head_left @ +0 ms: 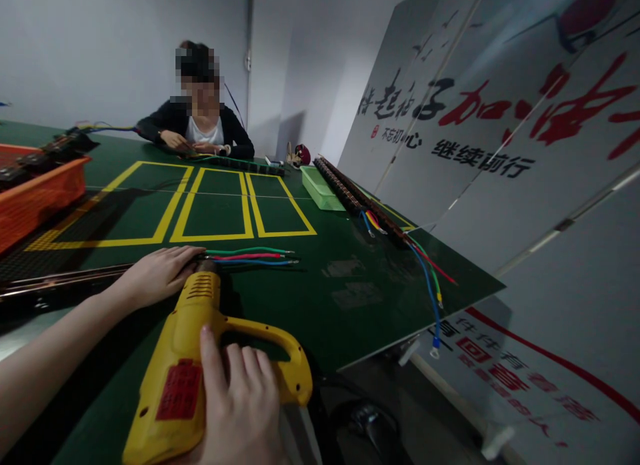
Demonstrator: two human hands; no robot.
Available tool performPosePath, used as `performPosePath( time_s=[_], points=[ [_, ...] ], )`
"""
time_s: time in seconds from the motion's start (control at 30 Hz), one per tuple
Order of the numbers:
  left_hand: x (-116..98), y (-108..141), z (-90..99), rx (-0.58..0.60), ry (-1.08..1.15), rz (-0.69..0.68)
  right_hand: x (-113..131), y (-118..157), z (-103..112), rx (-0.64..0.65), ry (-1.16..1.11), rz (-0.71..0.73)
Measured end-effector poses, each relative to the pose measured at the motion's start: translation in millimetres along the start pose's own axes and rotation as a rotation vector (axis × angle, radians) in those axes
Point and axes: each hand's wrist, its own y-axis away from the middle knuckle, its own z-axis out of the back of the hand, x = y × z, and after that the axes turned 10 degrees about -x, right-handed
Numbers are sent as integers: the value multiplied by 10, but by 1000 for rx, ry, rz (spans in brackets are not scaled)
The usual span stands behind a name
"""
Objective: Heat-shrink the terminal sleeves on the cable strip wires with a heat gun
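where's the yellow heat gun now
In the head view's lower left, the yellow heat gun is in the right hand, its nozzle by the left hand.

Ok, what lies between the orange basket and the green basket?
The head view shows three yellow rectangular outlines on the green tabletop there, crossed by a thin pale line.

The heat gun (175,338) is coloured yellow, its label (179,393) red; the nearest wires (250,256) are sheathed green, red and blue; the green tabletop (310,305) is marked with yellow outlines (213,238).
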Motion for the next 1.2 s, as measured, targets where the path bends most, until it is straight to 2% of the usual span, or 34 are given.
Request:
performPosePath(
  time_s=[0.13,0.27,0.4,0.63,0.77,0.9,1.03,1.2],
  points=[
    [4,5,-27,-23,-39,-14,-150,-171,209,32,-53,-11],
    [-37,5,-10,-20,-34,-19,-310,-305,417,169,-90,-45],
    [-63,1,16,1,-36,-11,-456,-391,601,274,-26,-54],
    [-32,6,12,6,0,3,-726,-452,854,275,130,-84],
    [-21,9,-14,-7,-2,3,-842,-492,986,301,147,-104],
    [8,-3,-77,-25,-27,-8,-789,-426,960,252,217,-132],
    [28,-14,-120,-39,-35,-23,-624,-292,824,188,295,-76],
    [46,-13,-160,-78,-40,-50,-430,-212,676,161,254,-96]
  ],
)
